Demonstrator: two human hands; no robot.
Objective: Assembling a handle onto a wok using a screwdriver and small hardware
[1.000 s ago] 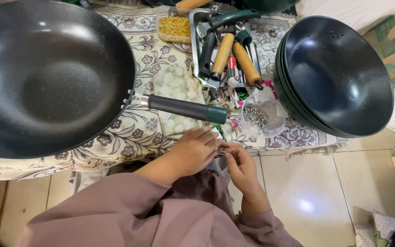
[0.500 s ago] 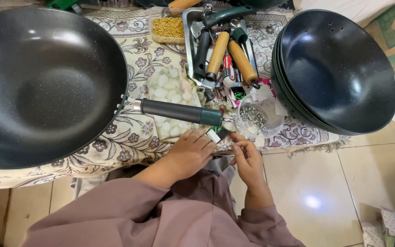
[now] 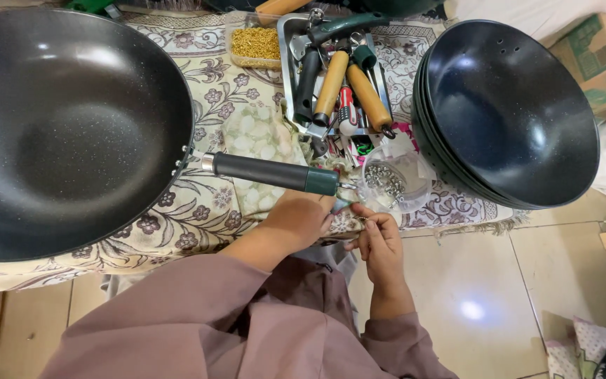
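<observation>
Head view: both hands work at the wok handle's end.
Left hand (image 3: pixel 301 219) curls by the handle (image 3: pixel 269 172); right hand (image 3: pixel 380 238) pinches something small, best kept steady and aligned.

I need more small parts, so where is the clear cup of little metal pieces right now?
In the head view, the clear cup sits on the patterned cloth right of centre, just above the right hand, between the wok handle's end and the stacked black woks.

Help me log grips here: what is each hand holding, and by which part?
The left hand rests at the green end of the wok handle; whether it grips it cannot be told. The right hand pinches something tiny at its fingertips, too small to identify.
</observation>
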